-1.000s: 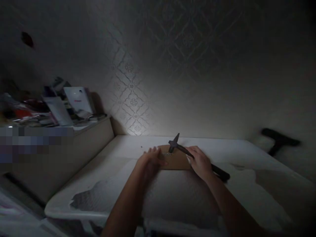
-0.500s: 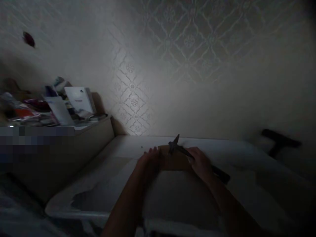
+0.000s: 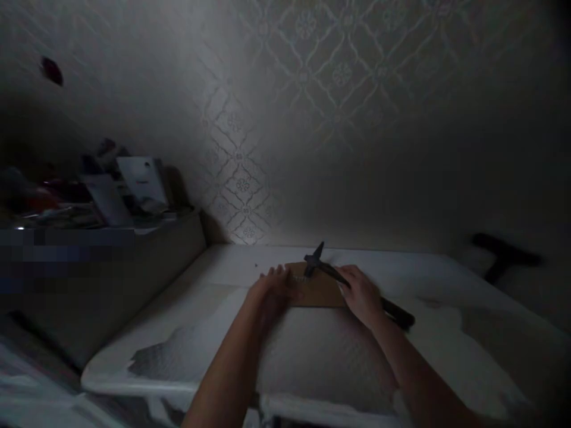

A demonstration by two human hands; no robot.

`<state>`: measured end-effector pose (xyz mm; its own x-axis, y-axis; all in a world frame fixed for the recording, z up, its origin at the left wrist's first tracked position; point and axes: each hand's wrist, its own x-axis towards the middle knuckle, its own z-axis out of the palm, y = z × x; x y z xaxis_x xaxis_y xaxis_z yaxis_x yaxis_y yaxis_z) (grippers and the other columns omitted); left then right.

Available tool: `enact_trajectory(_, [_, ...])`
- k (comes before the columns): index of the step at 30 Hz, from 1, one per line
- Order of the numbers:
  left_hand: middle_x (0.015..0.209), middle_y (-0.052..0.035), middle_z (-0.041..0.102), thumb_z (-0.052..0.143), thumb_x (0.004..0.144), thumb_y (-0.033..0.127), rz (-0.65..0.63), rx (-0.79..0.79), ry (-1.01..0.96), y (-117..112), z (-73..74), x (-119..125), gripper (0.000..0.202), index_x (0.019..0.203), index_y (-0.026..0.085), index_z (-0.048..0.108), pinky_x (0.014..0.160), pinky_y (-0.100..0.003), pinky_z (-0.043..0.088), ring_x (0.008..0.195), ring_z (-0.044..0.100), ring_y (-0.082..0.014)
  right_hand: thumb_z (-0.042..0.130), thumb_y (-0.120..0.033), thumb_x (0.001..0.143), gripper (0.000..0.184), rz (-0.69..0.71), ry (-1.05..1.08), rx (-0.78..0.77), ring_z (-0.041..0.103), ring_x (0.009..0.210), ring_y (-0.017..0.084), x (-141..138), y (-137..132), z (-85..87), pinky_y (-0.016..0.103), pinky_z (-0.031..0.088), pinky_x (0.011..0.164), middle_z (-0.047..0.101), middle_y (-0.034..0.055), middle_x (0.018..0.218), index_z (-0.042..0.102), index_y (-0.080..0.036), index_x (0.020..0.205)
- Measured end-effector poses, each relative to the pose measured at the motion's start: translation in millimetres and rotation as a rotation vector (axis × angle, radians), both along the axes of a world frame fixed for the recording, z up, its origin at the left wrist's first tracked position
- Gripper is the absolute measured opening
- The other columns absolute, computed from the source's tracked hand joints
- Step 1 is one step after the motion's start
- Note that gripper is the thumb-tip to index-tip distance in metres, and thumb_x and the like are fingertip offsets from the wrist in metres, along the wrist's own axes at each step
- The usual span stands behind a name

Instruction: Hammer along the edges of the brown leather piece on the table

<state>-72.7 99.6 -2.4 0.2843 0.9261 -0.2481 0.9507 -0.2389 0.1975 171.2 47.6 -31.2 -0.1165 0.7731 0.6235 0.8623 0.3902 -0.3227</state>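
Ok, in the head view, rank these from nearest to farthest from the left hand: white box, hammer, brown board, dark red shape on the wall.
From the left hand:
1. Brown board: touching the hand, reaching to its right.
2. Hammer: just right, head above the board.
3. White box: left, on the cabinet.
4. Dark red shape: far upper left.

Board (image 3: 323,295) reachable from front, between forearms. Left hand (image 3: 272,288) blocks left end, right hand (image 3: 362,294) the right; hammer (image 3: 314,260) obstructs top. Wall (image 3: 357,178) behind.
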Motion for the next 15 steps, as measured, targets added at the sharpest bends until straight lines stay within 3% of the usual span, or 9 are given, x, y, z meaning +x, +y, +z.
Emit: enact_trajectory(15, [0.159,-0.0189,0.009,0.064,0.075,0.062,-0.005,-0.029,0.027,-2.3,3.7,2.0,0.102,0.153,0.017,0.017,0.114,-0.057,0.018,0.145,0.009,-0.0386,0.044,-0.009,0.087,0.041,-0.024,-0.012,-0.017,0.061,0.098,0.02,0.9,-3.2,2.2,0.031,0.051,0.084,0.062,0.0063,0.111,0.061,-0.023,0.121])
